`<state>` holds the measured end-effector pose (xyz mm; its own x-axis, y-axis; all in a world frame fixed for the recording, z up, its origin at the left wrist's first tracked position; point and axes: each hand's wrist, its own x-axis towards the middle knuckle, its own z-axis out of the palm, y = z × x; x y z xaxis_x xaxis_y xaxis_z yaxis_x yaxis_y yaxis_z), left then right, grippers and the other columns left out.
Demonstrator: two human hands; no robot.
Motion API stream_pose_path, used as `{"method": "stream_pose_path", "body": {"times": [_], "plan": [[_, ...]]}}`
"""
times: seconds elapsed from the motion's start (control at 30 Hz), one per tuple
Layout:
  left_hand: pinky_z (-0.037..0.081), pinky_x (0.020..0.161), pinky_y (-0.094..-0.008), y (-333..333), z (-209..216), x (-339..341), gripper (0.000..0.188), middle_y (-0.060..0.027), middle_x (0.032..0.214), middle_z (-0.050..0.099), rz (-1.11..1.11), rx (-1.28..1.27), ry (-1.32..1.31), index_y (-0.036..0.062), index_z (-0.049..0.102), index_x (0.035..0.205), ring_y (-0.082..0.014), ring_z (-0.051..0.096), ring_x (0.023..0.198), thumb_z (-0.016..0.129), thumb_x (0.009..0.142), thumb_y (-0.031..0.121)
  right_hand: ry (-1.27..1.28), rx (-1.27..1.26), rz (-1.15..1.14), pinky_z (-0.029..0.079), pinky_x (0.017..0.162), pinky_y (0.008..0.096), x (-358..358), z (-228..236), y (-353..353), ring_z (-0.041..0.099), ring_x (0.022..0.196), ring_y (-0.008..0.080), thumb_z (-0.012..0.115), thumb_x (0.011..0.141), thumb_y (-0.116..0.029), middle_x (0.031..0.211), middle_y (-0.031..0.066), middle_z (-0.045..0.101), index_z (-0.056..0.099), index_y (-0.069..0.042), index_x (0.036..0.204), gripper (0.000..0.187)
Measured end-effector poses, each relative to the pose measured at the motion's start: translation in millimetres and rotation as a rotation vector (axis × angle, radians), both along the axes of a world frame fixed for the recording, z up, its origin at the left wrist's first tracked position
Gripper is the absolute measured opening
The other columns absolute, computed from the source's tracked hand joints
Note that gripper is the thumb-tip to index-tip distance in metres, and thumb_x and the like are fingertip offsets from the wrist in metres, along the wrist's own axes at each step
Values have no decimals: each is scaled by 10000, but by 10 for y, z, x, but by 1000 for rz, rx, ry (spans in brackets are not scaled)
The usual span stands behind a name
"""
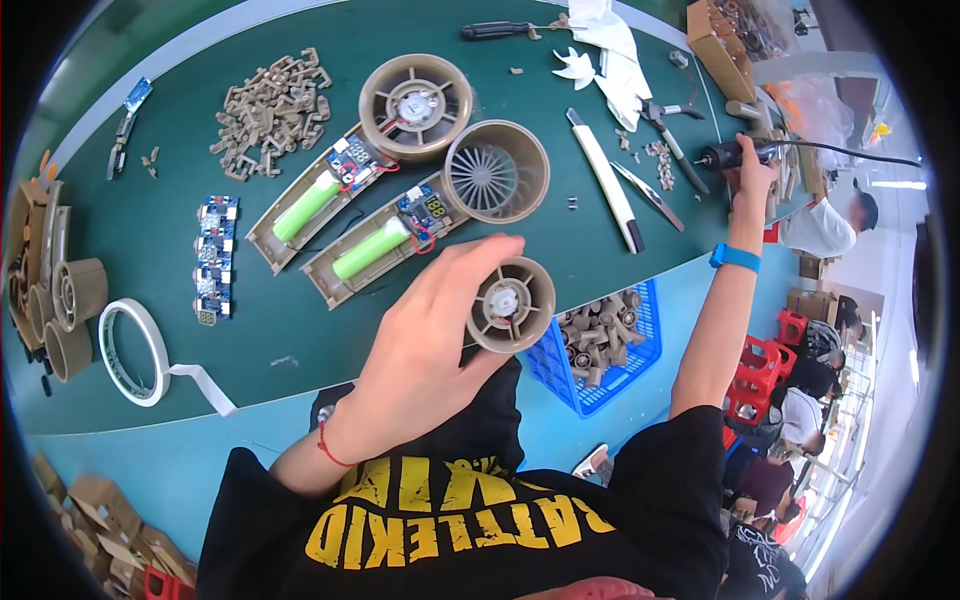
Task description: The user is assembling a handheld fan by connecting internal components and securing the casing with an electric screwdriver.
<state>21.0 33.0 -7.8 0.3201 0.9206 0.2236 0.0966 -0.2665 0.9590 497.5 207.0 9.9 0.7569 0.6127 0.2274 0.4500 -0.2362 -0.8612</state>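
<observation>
My left hand (pixel 405 320) grips a small tan round fan housing (pixel 503 302) with a spoked frame and a motor at its centre, held over the table's front edge. Out at the right, my right hand (pixel 752 185) is closed around a black corded electric screwdriver (pixel 724 156). Beyond my left hand lie two opened fan handles with green battery cells (pixel 372 250) and blue circuit boards (pixel 350 158). One joins a spoked motor ring (pixel 416 100); the other joins a ring with a finned grille (pixel 485 178).
On the green table (pixel 300 350) lie a pile of small tan parts (pixel 268 115), several circuit boards (pixel 213 262), a tape roll (pixel 133 352), a white-and-black bar (pixel 606 180), tweezers (pixel 650 197) and pliers (pixel 675 145). A blue basket (pixel 590 400) of tan parts stands below the front edge.
</observation>
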Motion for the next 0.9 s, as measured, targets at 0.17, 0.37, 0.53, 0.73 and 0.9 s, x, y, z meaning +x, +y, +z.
{"method": "stream_pose_path", "body": {"times": [0.17,0.37,0.53,0.73,0.9], "plan": [[513,966,-361,13,7,27,789,-153,1289,621,-3,-7,-6,40,461,1405,-286,640,1141,845,718,-7,625,525,397,517,704,295,-193,374,-83,611,745,206,686,847,-51,913,117,613,535,34,1132,334],[512,968,-361,1,14,-40,771,-154,1287,622,0,7,45,38,473,1390,-292,641,1144,843,715,-12,1237,677,1116,419,669,266,-1718,948,-653,471,652,88,618,899,-14,740,5,441,560,19,1176,286],[512,947,-423,13,-20,17,769,-176,1319,570,-66,14,24,55,455,1397,-375,593,1162,813,719,-9,988,734,1078,393,646,258,-2222,612,-864,426,628,76,594,905,-14,726,-10,418,567,-15,1178,275],[501,964,-430,-2,-10,-9,779,-189,1312,562,-51,31,29,53,440,1413,-382,584,1164,807,728,-1,880,708,951,386,619,274,-2231,307,-701,419,620,97,571,914,-58,731,-8,441,517,-123,1279,375],[508,961,-380,-1,5,14,774,-169,1314,595,-3,56,30,25,472,1381,-321,622,1155,864,714,41,928,751,945,390,611,270,-2269,370,-710,414,606,90,584,904,-56,714,-19,433,545,-109,1238,341]]}}
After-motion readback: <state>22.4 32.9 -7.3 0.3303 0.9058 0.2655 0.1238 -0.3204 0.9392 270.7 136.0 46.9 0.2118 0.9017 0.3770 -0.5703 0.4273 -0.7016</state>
